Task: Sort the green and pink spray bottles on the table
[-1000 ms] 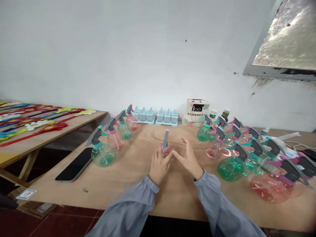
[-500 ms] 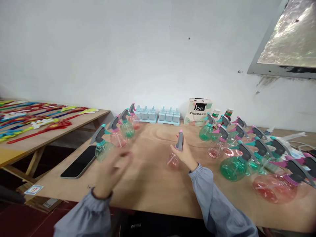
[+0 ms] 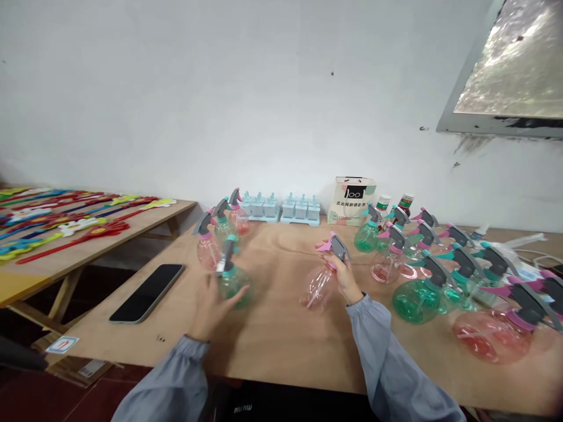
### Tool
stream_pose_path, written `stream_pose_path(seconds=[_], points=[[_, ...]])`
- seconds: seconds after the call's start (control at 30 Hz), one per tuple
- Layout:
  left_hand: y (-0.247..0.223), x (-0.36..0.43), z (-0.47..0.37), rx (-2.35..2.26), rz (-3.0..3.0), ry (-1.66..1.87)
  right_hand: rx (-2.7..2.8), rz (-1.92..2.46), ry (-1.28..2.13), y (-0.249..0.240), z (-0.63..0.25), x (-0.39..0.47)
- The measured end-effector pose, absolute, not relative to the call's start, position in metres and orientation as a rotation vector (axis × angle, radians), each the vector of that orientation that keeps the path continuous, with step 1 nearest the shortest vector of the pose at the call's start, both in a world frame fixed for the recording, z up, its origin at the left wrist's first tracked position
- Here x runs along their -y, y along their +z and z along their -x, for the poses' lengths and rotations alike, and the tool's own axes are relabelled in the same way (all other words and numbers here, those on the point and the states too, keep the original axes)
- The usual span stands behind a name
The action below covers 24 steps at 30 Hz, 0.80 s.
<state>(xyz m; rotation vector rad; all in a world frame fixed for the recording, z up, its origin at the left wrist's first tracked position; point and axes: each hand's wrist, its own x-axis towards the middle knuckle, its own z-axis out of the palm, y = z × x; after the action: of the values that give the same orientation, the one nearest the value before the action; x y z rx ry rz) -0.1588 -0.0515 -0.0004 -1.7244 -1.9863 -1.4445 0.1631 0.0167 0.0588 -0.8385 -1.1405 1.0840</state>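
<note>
My left hand [image 3: 212, 308] is around the body of a green spray bottle [image 3: 235, 286] with a grey and teal trigger head. The fingers are partly hidden behind it and the thumb lies along its near side. My right hand [image 3: 343, 274] grips a clear pink spray bottle [image 3: 317, 288] at its neck, just under the grey and pink trigger head. This bottle is tilted, its body pointing down to the left. Behind my left hand stand a pink spray bottle [image 3: 207, 252], another green spray bottle [image 3: 226, 228] and a further pink spray bottle [image 3: 240, 220].
Several pink and green spray bottles, among them a green one [image 3: 416, 302] and a large pink one [image 3: 490, 337], crowd the right side. A phone [image 3: 147, 293] lies at the left. Light-blue popsicle moulds [image 3: 300, 210] and a printed paper bag [image 3: 352, 202] stand along the wall.
The green spray bottle from beside the phone has moved right, with my left hand now on it. My right hand has shifted slightly right, and its pink bottle is tilted more.
</note>
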Motion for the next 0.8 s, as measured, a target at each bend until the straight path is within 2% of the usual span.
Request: stream_pose_path(seconds=[0.1,0.23,0.5,0.8], points=[[0.003,0.031,0.114,1.843,2.004,-1.575,1.114,0.797,1.270,0.068,-0.166,-0.009],[0.004,-0.012,0.083,1.854,2.011,-1.752,1.128,0.734,1.400,0.076,-0.167,-0.003],[-0.009,-0.026,0.075,1.633,1.925,-1.862,1.028,0.688,1.189,0.069,-0.159,-0.001],[-0.008,-0.019,0.072,1.532,2.004,-1.829,1.110,0.685,1.270,0.071,-0.159,0.009]])
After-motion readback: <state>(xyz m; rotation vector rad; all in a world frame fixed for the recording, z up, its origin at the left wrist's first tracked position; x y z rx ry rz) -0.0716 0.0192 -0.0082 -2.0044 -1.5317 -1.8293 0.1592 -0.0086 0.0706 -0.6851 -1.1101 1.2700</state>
